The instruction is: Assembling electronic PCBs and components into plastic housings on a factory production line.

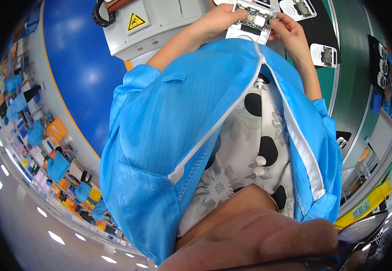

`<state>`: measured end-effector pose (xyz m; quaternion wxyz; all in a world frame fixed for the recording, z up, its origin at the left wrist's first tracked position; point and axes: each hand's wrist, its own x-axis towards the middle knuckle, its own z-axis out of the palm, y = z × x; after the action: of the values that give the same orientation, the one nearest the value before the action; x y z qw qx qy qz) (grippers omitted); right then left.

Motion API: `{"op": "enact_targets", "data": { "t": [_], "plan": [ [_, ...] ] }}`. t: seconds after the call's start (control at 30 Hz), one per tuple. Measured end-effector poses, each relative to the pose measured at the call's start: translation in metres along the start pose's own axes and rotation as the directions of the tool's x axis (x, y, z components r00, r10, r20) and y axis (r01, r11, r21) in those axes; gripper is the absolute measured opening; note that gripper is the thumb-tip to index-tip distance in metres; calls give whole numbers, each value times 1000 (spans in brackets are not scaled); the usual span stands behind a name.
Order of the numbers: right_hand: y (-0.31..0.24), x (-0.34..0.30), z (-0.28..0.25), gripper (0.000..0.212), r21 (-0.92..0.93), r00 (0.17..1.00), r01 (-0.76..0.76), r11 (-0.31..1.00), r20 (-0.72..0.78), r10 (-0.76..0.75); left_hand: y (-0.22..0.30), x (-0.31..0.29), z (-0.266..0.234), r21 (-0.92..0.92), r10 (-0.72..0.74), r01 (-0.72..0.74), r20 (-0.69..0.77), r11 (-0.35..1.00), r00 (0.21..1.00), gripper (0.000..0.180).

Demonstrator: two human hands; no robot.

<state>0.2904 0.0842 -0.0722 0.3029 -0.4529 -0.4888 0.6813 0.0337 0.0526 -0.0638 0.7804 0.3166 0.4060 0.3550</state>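
At the top of the head view, both my hands hold a white plastic housing [245, 35] with a green-grey circuit board [253, 19] in it. My left hand [223, 20] is closed on its left side, the thumb lying over the board's edge. My right hand [291, 37] pinches the right side, with thumb and fingers bent near the board's corner. Whether those right fingertips also hold a small part cannot be made out. A pale square piece [259, 21] sits on the board.
Beside my left forearm stands a light grey machine [160, 34] with a yellow warning label [136, 21]. Similar white housings with boards lie at the upper right [301, 9] and on the bench's right edge [324, 55]. Beyond runs a green conveyor belt [356, 90] with a black tray [376, 58].
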Motion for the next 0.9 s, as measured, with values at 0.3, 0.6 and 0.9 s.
{"op": "enact_targets", "data": {
  "t": [0.3,0.6,0.9],
  "plan": [
    [-58,-17,66,53,-842,770,365,398,33,-637,6,-11,-1,254,88,-52,-134,966,987,34],
    [-67,-4,58,57,-852,843,428,302,256,-472,7,-1,9,203,47,-32,-71,979,996,36],
    [-72,8,56,50,-837,696,536,110,364,-619,13,-6,10,327,172,-169,22,930,985,34]
  ]
}}
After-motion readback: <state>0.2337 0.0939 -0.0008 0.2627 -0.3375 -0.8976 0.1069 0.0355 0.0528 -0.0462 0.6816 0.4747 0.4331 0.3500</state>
